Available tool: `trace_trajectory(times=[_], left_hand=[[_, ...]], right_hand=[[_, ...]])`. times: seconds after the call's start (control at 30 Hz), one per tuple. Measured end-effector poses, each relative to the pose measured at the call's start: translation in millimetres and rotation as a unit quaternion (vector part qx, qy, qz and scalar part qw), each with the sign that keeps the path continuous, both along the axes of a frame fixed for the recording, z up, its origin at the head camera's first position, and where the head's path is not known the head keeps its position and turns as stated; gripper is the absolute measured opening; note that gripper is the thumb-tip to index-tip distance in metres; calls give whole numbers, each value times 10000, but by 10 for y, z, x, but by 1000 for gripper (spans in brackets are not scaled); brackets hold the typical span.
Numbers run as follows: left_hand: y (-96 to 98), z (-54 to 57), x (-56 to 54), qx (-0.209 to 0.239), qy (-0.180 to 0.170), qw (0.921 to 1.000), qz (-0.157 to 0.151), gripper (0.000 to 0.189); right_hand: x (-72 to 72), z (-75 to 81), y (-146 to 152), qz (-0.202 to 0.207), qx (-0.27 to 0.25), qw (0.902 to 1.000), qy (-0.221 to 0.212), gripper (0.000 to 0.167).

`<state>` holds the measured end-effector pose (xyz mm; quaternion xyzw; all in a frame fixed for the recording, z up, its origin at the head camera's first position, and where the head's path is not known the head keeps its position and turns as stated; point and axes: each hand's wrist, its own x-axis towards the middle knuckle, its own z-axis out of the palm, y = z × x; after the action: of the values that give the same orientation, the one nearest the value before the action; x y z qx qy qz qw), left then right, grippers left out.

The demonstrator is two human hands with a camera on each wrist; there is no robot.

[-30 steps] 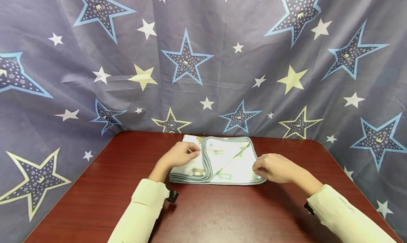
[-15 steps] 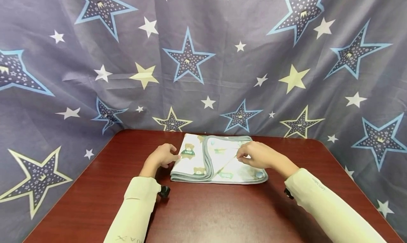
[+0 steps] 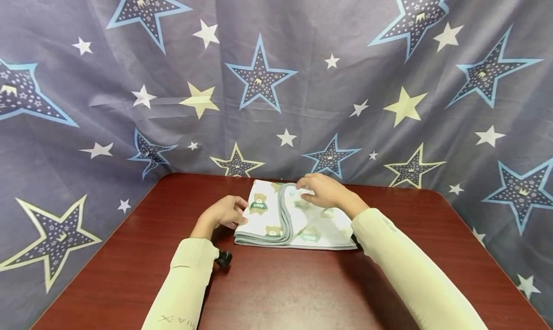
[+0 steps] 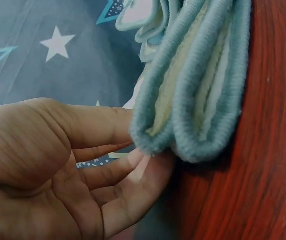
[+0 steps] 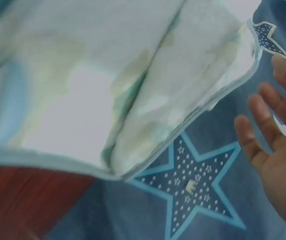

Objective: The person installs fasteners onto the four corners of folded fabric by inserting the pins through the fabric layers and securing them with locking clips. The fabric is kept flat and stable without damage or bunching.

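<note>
A white folded baby blanket [image 3: 260, 219] with bear prints and grey-green edging lies near the far side of the table, its layers stacked. At its left side, my left hand [image 3: 223, 212] has its thumb and fingertips against the folded edge. The left wrist view shows the thick edging loops of the blanket [image 4: 187, 110] touching the fingers, which are not closed round them. Above the blanket's upper middle, my right hand [image 3: 323, 190] reaches across with fingers loosely bent. In the right wrist view, that right hand [image 5: 277, 145] has its fingers spread and grips nothing.
The dark red wooden table [image 3: 276, 291] carries the blanket. Directly behind its far edge hangs a grey curtain [image 3: 242, 123] with printed stars, which also runs along both sides. A small black device [image 3: 223, 259] is at the left wrist.
The left hand has gone from over the blanket to its left edge. From the blanket's right edge, my right hand has moved left and toward the far side.
</note>
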<state>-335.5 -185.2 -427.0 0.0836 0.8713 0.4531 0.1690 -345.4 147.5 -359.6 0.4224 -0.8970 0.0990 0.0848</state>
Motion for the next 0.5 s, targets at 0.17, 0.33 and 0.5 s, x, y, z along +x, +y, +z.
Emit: trace_trajectory(times=[0.17,0.33,0.5], left_hand=[[9,-6,12,70,-34,10000,-1,53],[11,-4,15,88,-8,10000,26,52],[5,-8,8,92,8,10000,19,52]], right_hand=[[-90,-19,-280,-474,460,9977,-154,44],[-104,-14,-515,-990,1115,9873,-549,62],[-167,-45,-667,-1207,1734,9752,-656,74]])
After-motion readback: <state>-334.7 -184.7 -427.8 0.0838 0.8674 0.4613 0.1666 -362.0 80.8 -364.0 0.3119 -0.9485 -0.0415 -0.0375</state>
